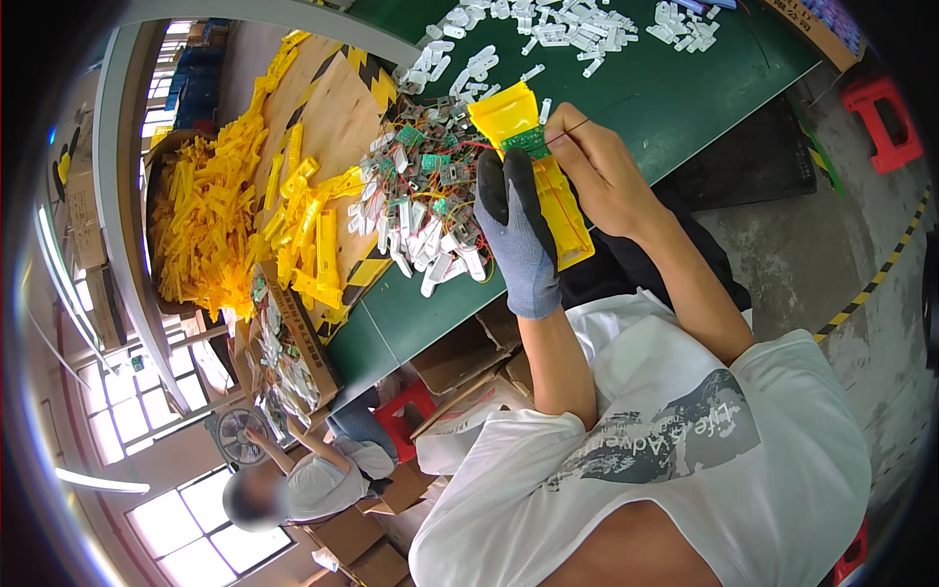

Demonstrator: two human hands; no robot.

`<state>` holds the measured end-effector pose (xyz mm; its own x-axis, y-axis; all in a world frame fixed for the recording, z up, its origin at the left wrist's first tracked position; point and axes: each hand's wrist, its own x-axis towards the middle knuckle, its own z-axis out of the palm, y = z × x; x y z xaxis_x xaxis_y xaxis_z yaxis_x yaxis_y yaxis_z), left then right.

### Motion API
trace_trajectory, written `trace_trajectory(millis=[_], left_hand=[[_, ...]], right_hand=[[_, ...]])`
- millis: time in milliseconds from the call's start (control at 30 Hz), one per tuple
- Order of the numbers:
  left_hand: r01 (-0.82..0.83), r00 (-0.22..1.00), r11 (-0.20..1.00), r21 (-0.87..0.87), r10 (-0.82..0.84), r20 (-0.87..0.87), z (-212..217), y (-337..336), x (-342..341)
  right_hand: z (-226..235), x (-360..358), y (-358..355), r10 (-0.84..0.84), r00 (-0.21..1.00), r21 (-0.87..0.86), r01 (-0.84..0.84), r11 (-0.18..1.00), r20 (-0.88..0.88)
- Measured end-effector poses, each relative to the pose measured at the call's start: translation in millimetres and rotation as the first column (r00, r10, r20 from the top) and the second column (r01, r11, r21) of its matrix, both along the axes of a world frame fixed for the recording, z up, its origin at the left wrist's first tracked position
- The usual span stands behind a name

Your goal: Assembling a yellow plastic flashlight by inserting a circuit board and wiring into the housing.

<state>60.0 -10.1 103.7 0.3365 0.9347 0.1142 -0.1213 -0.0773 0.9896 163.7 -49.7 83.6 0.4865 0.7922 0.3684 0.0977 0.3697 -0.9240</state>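
I see the left hand (518,230), in a gray glove with dark tips, come up from the person's front with its fingers pointing away, closed around the side of a long yellow plastic case (561,215). The right hand (611,171) is bare and bends in from the other side, its thumb and finger in a tiny pinch on a thin wire (577,125) by the little green circuit board (525,140). The case is at the green table's (685,98) edge, its long way running from the table back toward the lap, a bit slanted.
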Motion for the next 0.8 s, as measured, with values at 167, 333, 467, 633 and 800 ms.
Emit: trace_trajectory(millis=[167, 333, 467, 633, 800], left_hand=[[0.021, 0.999, 0.999, -0.034, -0.02, 0.028, 6, -3, -7], [-0.039, 0.999, 0.999, 0.025, 0.038, 0.027, 15, -5, -3], [0.011, 0.998, 0.997, 0.072, -0.006, -0.063, 38, -14, -5], [-0.059, 0.99, 0.956, 0.288, 0.093, -0.107, 44, -16, 4], [-0.034, 0.995, 0.982, 0.188, 0.052, -0.088, 37, -13, -3]], right_hand=[[-4, -2, 1, -0.016, 0.991, 0.049, 0.009, 0.999, 0.133], [-2, -6, 4, 0.016, 0.997, 0.055, -0.02, 0.998, 0.072], [8, -4, -2, 0.023, 0.998, 0.078, -0.028, 0.997, 0.055], [15, -11, -3, -0.016, 0.999, 0.146, 0.021, 0.989, -0.037], [7, -7, 3, 0.024, 0.995, 0.122, -0.012, 0.992, -0.099]])
